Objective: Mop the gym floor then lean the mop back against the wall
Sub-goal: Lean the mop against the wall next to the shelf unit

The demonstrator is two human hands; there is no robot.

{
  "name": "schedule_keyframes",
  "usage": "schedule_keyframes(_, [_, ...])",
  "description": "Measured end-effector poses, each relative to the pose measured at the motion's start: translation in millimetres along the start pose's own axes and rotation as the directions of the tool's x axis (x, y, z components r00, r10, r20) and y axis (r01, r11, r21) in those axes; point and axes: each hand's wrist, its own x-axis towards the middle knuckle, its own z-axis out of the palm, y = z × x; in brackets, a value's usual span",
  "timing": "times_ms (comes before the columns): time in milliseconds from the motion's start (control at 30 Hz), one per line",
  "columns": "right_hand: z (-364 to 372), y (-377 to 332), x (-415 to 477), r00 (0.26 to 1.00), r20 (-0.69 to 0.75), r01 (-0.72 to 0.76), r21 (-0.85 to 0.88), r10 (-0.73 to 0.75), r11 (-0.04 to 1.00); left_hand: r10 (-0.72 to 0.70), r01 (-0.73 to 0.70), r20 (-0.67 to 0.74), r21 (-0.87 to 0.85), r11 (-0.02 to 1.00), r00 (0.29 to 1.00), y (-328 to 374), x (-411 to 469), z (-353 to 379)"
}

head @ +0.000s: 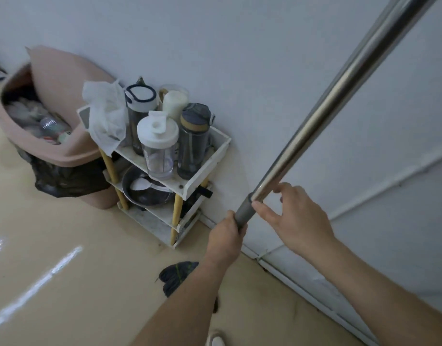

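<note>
Mop: the mop (339, 101) slants from the top right down toward the bottom of the wall; steel pole above, grey collar lower down.
Mop head: the head (176, 275) is dark and lies on the floor close to the wall's foot, partly hidden behind the left forearm.
Left hand: the left hand (227, 233) has its fingers wrapped tight round the pole just below the grey collar.
Right hand: the right hand (294, 216) is higher up, where steel meets collar; a loose half-open hold, with the thumb on one side of the pole and curled fingertips on the other.
Wall: the wall (239, 58) is white and stands right behind the pole; whether the pole touches it cannot be told.
Floor: the floor (65, 245) is beige and glossy, with streaks of reflected light.
Rack: the rack (205, 173) is small, white and tiered, and stands against the wall just left of the hands.
Bottles: the bottles (157, 143) are crowded on the top tier beside a crumpled white bag (105, 113).
Bin: the bin (65, 148) is pink with a black liner, stands left of the rack and holds rubbish.
Shoe: the white shoe (216, 340) shows at the bottom edge.
</note>
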Motion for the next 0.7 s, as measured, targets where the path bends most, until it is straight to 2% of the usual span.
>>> schedule_keyframes(67, [0.1, -6.4, 8.8, 0.997, 0.029, -0.076, 0.291, 0.07, 0.954, 0.018, -0.017, -0.004, 0.047, 0.999, 1.0, 14.9, -0.8, -5.6])
schedule_keyframes(133, [-6.6, -17.6, 18.4, 0.996, 0.01, -0.086, 0.465, 0.092, 0.881, 0.037, -0.032, -0.04, 0.12, 0.992, 0.999, 29.3, -1.1, -14.7])
schedule_keyframes(267, [-35.6, -27.3, 43.5, 1.0, 0.005, -0.021, 0.498, 0.022, 0.867, 0.012, 0.006, -0.105, 0.17, 0.985, 0.994, 51.9, 3.7, -38.2])
schedule_keyframes(433, [-25.3, -31.7, 73.5, 0.996, 0.061, -0.086, 0.534, 0.063, 0.841, -0.171, 0.165, 0.073, 0.078, 0.983, 0.983, 62.2, 26.0, -51.8])
schedule_keyframes(500, [-4.7, -32.6, 82.8, 0.985, 0.136, -0.156, 0.493, 0.101, 0.856, -0.107, 0.107, 0.024, -0.006, 0.994, 0.994, 62.3, 31.0, -56.0])
schedule_keyframes(567, [9.1, -33.6, 90.6, 0.973, 0.162, -0.221, 0.467, 0.162, 0.856, 0.039, -0.044, -0.101, -0.053, 0.998, 0.994, 66.6, 36.0, -63.2])
schedule_keyframes(633, [11.8, -35.7, 99.3, 0.967, 0.168, -0.254, 0.579, 0.192, 0.775, 0.132, -0.143, -0.118, -0.086, 0.986, 0.984, 73.6, 46.4, -72.6])
schedule_keyframes(700, [9.3, -39.5, 111.0, 0.956, 0.231, -0.291, 0.702, 0.18, 0.65, 0.147, -0.149, -0.054, -0.026, 0.989, 0.988, 81.2, 60.3, -84.1])
